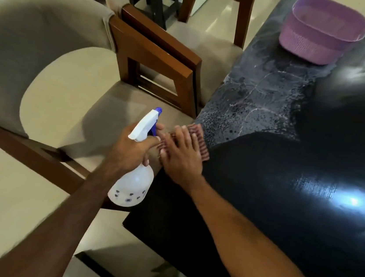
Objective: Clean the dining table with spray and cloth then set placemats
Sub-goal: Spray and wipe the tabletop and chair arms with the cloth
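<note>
My left hand [133,149] grips the neck of a white spray bottle [133,185] with a blue nozzle, held just off the left edge of the dark glossy dining table [283,208]. My right hand [182,154] lies flat with straight fingers on a reddish striped cloth [202,140] and presses it onto the table's left edge. Most of the cloth is hidden under the hand. Beyond the cloth, a patch of tabletop [258,97] is covered in grey spray droplets.
A purple plastic basket [323,29] stands on the far part of the table. Two beige upholstered chairs with brown wooden frames [154,63] stand close along the table's left side. Pale tiled floor lies below.
</note>
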